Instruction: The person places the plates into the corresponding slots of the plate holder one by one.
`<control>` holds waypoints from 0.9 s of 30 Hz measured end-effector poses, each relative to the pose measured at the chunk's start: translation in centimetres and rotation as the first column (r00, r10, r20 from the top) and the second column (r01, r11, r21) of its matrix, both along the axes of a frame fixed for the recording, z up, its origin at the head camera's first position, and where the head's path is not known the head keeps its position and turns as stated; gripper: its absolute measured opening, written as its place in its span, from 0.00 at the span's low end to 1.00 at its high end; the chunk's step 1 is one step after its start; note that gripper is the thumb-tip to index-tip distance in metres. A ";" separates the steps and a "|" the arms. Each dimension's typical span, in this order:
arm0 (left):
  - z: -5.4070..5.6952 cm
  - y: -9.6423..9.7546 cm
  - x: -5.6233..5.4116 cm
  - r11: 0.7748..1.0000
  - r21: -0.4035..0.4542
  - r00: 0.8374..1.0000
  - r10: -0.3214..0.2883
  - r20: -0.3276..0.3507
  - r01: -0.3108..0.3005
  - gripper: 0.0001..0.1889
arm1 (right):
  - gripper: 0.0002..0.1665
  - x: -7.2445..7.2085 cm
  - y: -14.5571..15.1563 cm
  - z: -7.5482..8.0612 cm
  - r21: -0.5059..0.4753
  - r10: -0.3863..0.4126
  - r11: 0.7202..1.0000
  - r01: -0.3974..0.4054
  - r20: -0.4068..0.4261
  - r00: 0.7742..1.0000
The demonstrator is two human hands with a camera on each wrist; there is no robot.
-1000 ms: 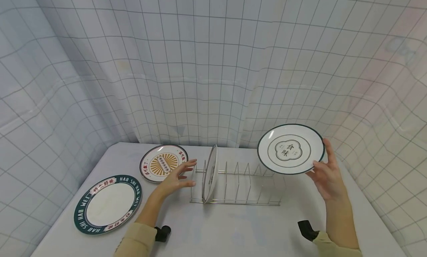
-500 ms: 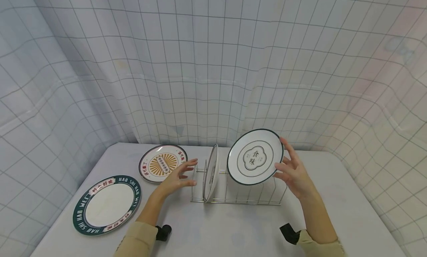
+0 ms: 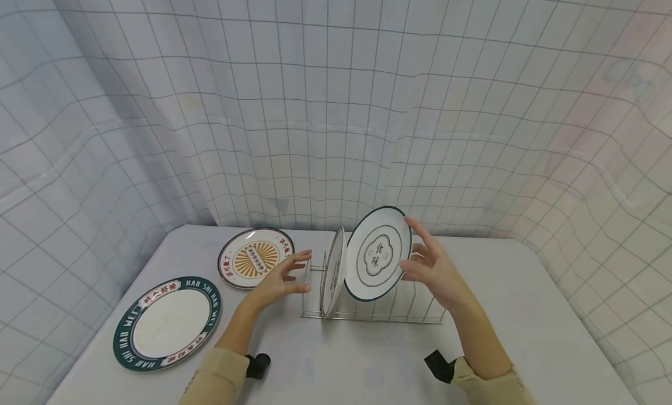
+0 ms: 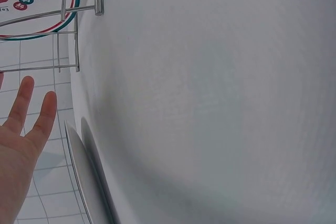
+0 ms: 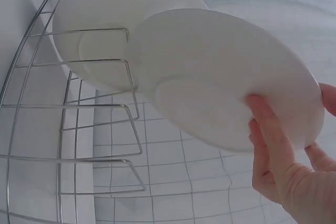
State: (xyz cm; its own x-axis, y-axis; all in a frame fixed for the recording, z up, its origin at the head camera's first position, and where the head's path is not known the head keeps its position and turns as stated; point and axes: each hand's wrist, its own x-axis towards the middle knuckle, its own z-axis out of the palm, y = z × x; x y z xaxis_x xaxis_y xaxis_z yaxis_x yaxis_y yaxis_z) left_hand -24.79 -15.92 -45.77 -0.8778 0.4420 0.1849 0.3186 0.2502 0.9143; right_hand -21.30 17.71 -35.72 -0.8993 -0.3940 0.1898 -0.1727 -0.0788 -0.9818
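Observation:
My right hand (image 3: pixel 438 271) pinches the right rim of a white plate (image 3: pixel 378 254) with a dark green edge and black characters in its centre. That plate is tilted above the wire dish rack (image 3: pixel 391 319), and its pale underside (image 5: pixel 194 51) faces the right wrist view, where several fingers press on it. Another plate (image 3: pixel 334 276) stands on edge in a left slot of the rack; the raised plate's left edge overlaps it. My left hand (image 3: pixel 275 285) is held beside the rack's left end, fingers spread and holding nothing, with the wires (image 4: pixel 39 69) beyond the fingertips.
On the table (image 3: pixel 341 370), a small plate with a yellow sunburst (image 3: pixel 252 259) lies behind the left hand. A larger plate with a green lettered rim (image 3: pixel 128 335) lies at the left. Grid-patterned curtains (image 3: pixel 336 131) enclose the back and sides.
My right hand has carried the white plate leftward from right of the rack to over its slots, turning it more upright. The left hand has stayed by the rack's left end.

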 end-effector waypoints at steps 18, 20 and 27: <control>2.1 0.7 1.1 1.000 0.012 0.999 0.006 0.042 -0.007 0.33 | 0.44 -0.4 -3.0 -0.6 0.118 -0.059 0.991 0.056 0.025 0.998; 2.1 0.8 1.1 1.000 0.014 0.999 0.004 0.045 -0.005 0.33 | 0.44 -0.4 -3.4 -0.6 0.131 -0.056 0.990 0.053 0.020 0.998; 2.1 0.9 1.0 1.000 0.012 0.999 0.004 0.038 -0.004 0.33 | 0.44 -0.6 -5.0 -1.4 0.174 -0.071 0.983 0.061 0.056 0.996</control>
